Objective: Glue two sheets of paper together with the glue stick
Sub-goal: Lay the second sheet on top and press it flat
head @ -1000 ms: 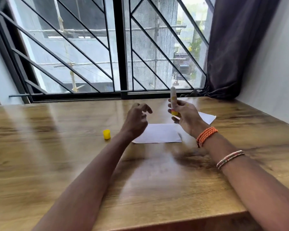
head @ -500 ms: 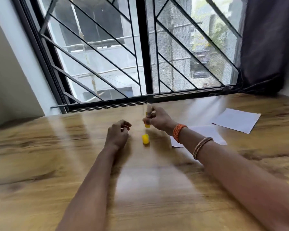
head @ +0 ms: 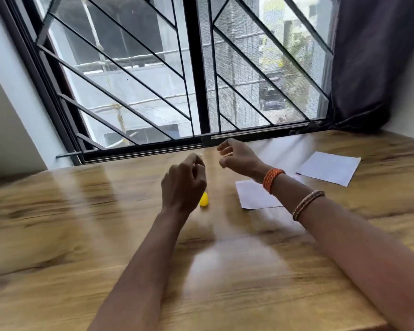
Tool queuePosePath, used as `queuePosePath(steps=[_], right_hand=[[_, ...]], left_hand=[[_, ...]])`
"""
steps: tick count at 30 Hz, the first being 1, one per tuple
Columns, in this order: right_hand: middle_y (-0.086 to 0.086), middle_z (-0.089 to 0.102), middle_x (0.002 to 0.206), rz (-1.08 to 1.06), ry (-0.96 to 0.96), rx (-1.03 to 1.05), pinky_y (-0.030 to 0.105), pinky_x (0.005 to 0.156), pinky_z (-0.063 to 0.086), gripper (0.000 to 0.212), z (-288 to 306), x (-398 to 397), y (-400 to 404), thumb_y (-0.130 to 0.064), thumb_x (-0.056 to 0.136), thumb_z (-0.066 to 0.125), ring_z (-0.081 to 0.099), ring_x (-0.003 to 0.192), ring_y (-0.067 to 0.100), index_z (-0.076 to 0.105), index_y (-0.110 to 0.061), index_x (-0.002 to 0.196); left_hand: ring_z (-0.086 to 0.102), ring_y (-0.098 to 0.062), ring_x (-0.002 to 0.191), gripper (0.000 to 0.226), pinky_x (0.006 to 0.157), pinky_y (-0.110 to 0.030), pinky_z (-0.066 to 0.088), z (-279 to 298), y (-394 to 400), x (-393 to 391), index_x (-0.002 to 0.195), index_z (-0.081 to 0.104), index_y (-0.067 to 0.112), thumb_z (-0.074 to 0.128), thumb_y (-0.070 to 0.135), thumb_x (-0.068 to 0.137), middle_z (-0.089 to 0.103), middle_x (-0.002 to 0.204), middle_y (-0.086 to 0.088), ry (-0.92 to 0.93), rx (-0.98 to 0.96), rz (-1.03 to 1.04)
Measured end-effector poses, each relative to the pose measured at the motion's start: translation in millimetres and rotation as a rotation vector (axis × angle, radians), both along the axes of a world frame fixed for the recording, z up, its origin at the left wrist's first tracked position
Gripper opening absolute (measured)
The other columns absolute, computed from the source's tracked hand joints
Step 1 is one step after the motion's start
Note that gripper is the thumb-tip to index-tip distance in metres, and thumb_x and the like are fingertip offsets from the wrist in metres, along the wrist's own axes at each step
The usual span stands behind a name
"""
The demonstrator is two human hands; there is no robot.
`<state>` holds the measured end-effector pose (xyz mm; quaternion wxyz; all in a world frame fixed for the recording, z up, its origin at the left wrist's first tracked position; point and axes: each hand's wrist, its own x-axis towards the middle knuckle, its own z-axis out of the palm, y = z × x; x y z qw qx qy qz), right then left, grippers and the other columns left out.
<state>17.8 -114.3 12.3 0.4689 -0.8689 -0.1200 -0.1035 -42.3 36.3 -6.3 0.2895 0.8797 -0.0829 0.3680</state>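
left hand (head: 183, 185) curled, contents unclear; right hand (head: 239, 156) loosely open, holding nothing. could knock yellow cap (head: 204, 199) off surface (head: 81, 235), drying glue.

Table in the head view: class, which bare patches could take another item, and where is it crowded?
Free: the wide stretch of wooden table left of the left hand, and the near strip between the two forearms. Crowded: the far middle and right, where the yellow cap sits by the left hand, the right hand hovers, and two paper sheets lie.
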Motion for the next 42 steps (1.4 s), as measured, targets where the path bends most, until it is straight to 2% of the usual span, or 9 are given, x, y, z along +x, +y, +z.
queuePosePath(steps=[4,12,19,22,26,32,36,39,42], right_hand=[[0.006,0.071,0.104,-0.249,-0.107,-0.14,0.047,0.097,0.045,0.019,6,-6,-72,-0.014,0.081,0.06,0.062,0.102,0.021,0.07,-0.015,0.097],[0.015,0.063,0.119,-0.716,0.016,-0.42,0.044,0.1,0.031,0.025,-23,1,-223,-0.019,0.085,0.051,0.052,0.117,0.035,0.066,-0.009,0.103],[0.016,0.054,0.134,-0.728,0.184,-0.629,0.045,0.104,0.028,0.047,-37,22,-248,-0.043,0.088,0.058,0.048,0.125,0.033,0.055,-0.009,0.121],[0.015,0.057,0.13,-0.764,0.18,-0.497,0.043,0.104,0.03,0.044,-37,23,-250,-0.038,0.086,0.062,0.05,0.123,0.033,0.057,-0.008,0.119],[0.014,0.063,0.125,-0.861,0.134,-0.294,0.04,0.1,0.038,0.036,-38,19,-255,-0.029,0.081,0.063,0.054,0.119,0.035,0.067,-0.011,0.113],[0.017,0.07,0.102,-0.833,-0.005,0.481,0.039,0.091,0.05,0.009,-23,11,-248,-0.016,0.078,0.071,0.063,0.1,0.031,0.068,-0.008,0.08],[0.007,0.06,0.077,-0.724,-0.015,0.899,0.024,0.068,0.047,0.029,-12,1,-233,-0.004,0.081,0.069,0.055,0.077,0.019,0.052,-0.016,0.06],[0.003,0.055,0.064,-0.528,0.059,1.005,0.015,0.041,0.044,0.029,-1,-11,-207,-0.003,0.083,0.07,0.053,0.052,0.009,0.051,-0.014,0.064],[0.001,0.055,0.064,-0.409,0.109,0.924,0.007,0.029,0.03,0.028,4,-21,-176,-0.004,0.083,0.07,0.048,0.05,0.006,0.052,-0.015,0.066]], left_hand=[[0.041,-0.01,0.042,0.017,0.056,-0.027,0.03,-3,-40,-15,0.084,0.061,0.021,0.044,0.016,0.082,0.039,0.039,0.009,0.065,0.114,-0.352],[0.034,-0.01,0.043,0.02,0.052,-0.028,0.033,-8,-108,6,0.095,0.061,0.023,0.045,0.015,0.086,0.034,0.044,0.007,0.159,0.28,-0.466],[0.058,-0.023,0.076,0.022,0.06,-0.028,0.037,-19,-166,22,0.099,0.063,0.02,0.046,0.013,0.086,0.058,0.071,0.008,0.157,0.266,-0.464],[0.06,-0.023,0.095,0.024,0.07,-0.028,0.038,-29,-167,20,0.102,0.063,0.018,0.045,0.012,0.086,0.07,0.099,0.0,0.046,0.432,-0.449],[0.06,-0.022,0.09,0.021,0.071,-0.027,0.04,-29,-159,18,0.098,0.063,0.019,0.047,0.013,0.086,0.069,0.095,0.003,-0.014,0.404,-0.447],[0.054,-0.012,0.079,0.032,0.066,-0.023,0.036,-24,-152,15,0.117,0.051,0.023,0.038,0.042,0.095,0.058,0.095,0.009,0.11,0.124,-0.471],[0.059,-0.023,0.087,0.041,0.075,-0.027,0.038,-19,-147,19,0.122,0.049,0.011,0.04,0.04,0.094,0.06,0.103,-0.003,0.234,-0.037,-0.449],[0.059,-0.023,0.088,0.048,0.069,-0.031,0.04,-9,-142,20,0.111,0.055,0.007,0.036,0.047,0.094,0.063,0.1,-0.005,0.324,-0.184,-0.433],[0.05,-0.012,0.057,0.051,0.053,-0.029,0.035,0,-131,20,0.075,0.058,0.009,0.037,0.052,0.092,0.058,0.073,-0.007,0.33,-0.385,-0.413]])
